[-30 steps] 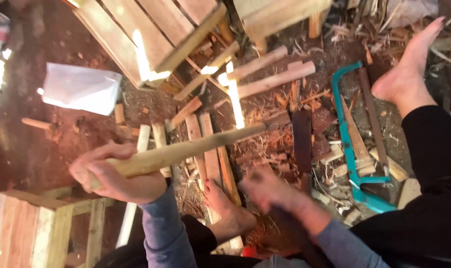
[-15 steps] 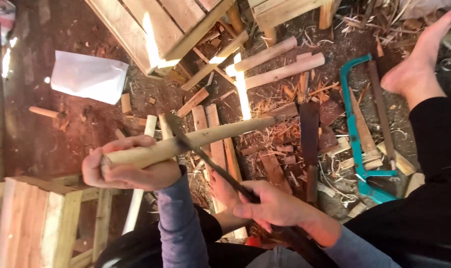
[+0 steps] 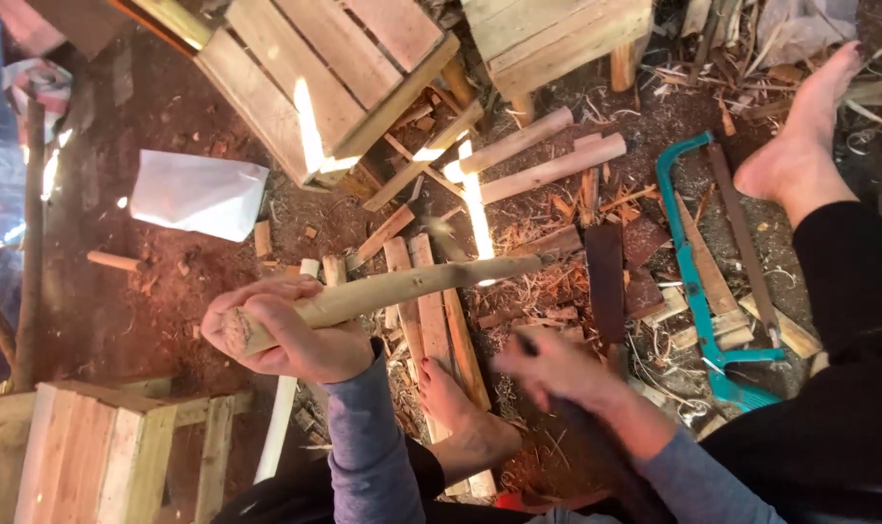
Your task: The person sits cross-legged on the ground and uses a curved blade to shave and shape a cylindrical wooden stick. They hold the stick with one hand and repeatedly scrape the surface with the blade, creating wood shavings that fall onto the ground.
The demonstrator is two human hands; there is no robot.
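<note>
Left hand [image 3: 290, 335]: clenched round pale peeled stick [image 3: 382, 293].
Right hand [image 3: 557, 367]: blurred, gripping dark blade [image 3: 596, 442].
Ground: teal saw [image 3: 693, 281], wood offcuts [image 3: 543, 170], shavings.

The ground [image 3: 149, 281] is bare reddish earth, littered with wood shavings [image 3: 548, 281] and chips. On it lie two round pegs [image 3: 538, 160] side by side, several flat slats [image 3: 431, 291] running toward the person's bare foot [image 3: 460, 417], and a dark plank [image 3: 606, 277] just right of them. A teal bow saw [image 3: 698, 291] lies further right (its blade facing the other bare foot [image 3: 800, 146]), with pale offcuts across its frame. A white sheet [image 3: 198, 194] rests at left, near a short stub of stick [image 3: 116, 260]. Slatted wooden crates [image 3: 324, 78] stand at the top, another wooden frame [image 3: 91, 456] at lower left.
</note>
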